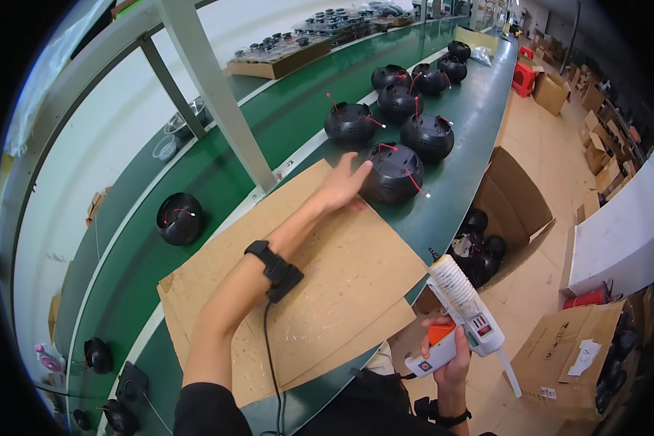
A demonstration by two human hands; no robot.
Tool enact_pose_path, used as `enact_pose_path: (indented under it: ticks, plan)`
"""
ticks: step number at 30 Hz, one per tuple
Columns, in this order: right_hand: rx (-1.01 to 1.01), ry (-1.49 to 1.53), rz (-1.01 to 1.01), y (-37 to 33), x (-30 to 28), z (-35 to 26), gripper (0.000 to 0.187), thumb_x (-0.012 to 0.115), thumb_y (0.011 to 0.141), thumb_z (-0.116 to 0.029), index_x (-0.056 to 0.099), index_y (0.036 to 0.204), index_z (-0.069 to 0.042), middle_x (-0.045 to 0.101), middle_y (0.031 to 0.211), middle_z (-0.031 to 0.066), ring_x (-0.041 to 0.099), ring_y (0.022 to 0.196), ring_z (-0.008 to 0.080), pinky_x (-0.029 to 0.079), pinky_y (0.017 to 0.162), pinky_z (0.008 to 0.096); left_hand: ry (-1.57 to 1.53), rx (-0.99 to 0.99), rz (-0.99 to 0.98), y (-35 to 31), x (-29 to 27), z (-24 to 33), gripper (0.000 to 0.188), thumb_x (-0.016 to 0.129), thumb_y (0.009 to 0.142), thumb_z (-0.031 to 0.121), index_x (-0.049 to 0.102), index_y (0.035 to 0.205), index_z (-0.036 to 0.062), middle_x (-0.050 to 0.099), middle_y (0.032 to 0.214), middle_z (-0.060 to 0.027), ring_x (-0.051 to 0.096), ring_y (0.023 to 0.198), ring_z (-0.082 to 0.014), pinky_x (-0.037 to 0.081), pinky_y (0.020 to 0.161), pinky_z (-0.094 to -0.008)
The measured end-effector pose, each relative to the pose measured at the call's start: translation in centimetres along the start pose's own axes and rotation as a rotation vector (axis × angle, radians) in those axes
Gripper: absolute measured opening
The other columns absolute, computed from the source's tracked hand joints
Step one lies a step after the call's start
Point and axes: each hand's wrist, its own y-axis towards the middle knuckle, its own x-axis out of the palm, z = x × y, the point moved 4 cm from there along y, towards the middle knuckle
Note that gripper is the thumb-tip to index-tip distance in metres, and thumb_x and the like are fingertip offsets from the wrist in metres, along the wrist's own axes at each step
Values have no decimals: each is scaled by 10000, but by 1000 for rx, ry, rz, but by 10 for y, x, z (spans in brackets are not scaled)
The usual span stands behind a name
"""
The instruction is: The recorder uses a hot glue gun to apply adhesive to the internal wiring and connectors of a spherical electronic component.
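My left hand [344, 183] reaches over the far edge of the cardboard sheet [320, 269], fingers apart. It is at the left side of a round black plastic housing [391, 185] with red wires and a small white connector. Whether the fingertips touch it I cannot tell. In my right hand [454, 360] is a white hot glue gun [479, 327] with an orange trigger, held at the bench's right edge. Its ribbed nozzle end points up and away, and a pale glue stick [510, 374] sticks out of its back.
Several similar black housings [427, 138] stand farther along the green bench. Another housing [180, 218] sits on the green conveyor belt [134, 269], left of a metal post [218, 94]. Open cartons [516, 196] with black parts stand on the floor at right. A cable hangs from my left wristband.
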Motion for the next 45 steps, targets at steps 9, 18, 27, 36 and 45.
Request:
enact_pose_path:
  ticks: [9,18,27,36,45]
  plan:
    - [2,-158,-56,19,17,-5,399,448,1049,-361,579,1162,-1,628,1097,248,632,645,259,516,588,331,52,-111,20,88,-57,-16,333,743,895,452,733,917,119,555,619,55,380,457,-24,240,399,-205]
    - [-57,-118,-13,14,19,-4,383,459,1042,-340,564,1163,7,617,1095,255,628,633,277,525,590,338,39,266,128,-42,-145,24,331,560,1046,299,656,851,49,412,610,96,345,526,-13,277,478,-206]
    - [76,-162,-40,37,25,3,404,492,990,-203,509,1271,86,654,1093,276,650,649,245,529,586,315,1128,-457,93,-247,-206,-13,196,682,803,203,766,806,26,711,666,-153,734,672,-220,574,655,-338]
    - [7,-213,-39,27,43,6,395,483,983,-227,537,1199,98,629,1061,288,613,583,254,517,552,348,1304,197,842,-135,-234,74,885,821,698,479,486,1403,63,640,1242,-230,612,1136,-382,499,957,-470]
    - [140,-318,-113,30,43,14,441,566,933,-114,490,1321,83,674,1115,244,668,705,190,539,595,294,1031,-376,685,-129,-316,-73,1347,909,515,510,200,1574,73,394,1484,-304,412,1372,-466,385,1115,-539]
